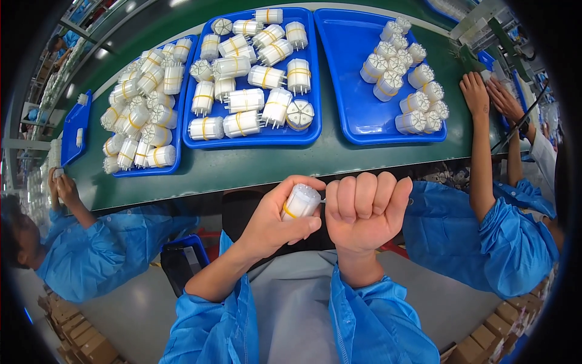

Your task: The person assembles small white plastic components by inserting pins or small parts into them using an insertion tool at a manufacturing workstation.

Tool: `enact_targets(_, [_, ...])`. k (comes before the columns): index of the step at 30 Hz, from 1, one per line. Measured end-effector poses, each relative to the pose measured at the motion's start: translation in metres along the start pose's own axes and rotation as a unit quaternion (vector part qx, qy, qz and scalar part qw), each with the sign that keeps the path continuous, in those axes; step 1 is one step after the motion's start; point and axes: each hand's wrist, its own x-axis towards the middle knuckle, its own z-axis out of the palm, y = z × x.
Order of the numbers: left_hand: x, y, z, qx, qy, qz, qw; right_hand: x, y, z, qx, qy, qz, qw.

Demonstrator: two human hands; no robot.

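My left hand (265,219) is wrapped round a short bundle of white plastic parts (301,203) with a yellow band about it. The bundle's pale, round end faces up between thumb and fingers. Right beside it, my right hand (365,212) is curled closed with the fingers folded in toward the palm. A tiny pale bit shows in the narrow gap between the bundle and the right hand. Whatever the right fingers hold, if anything, is hidden.
Similar banded bundles fill a left blue tray (176,145), a middle tray (254,143) and a right tray (344,73) on the green table (236,168). People in blue sleeves work at my left and right. A blue bin (195,246) stands below the table at left.
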Motion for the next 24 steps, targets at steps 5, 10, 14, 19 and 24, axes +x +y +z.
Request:
enact_targets(5, [0.000,-0.005,0.001,0.033,0.030,-0.007,0.999,-0.001,0.002,0.001,-0.037,-0.010,0.026,0.999])
enact_targets(10, [-0.001,-0.003,0.000,0.070,0.040,-0.007,0.997,-0.003,0.005,0.001,-0.061,-0.011,0.026,0.998])
enact_targets(14, [0.004,-0.002,0.002,0.148,0.047,0.012,0.988,-0.001,0.003,-0.003,-0.067,-0.003,0.066,0.996])
enact_targets(19, [0.010,-0.008,-0.003,0.166,0.062,0.031,0.984,0.006,0.007,-0.011,-0.055,0.000,0.112,0.992])
enact_targets(24, [0.009,-0.010,-0.013,0.030,0.024,0.007,0.999,0.009,0.010,-0.007,-0.020,0.033,0.103,0.994])
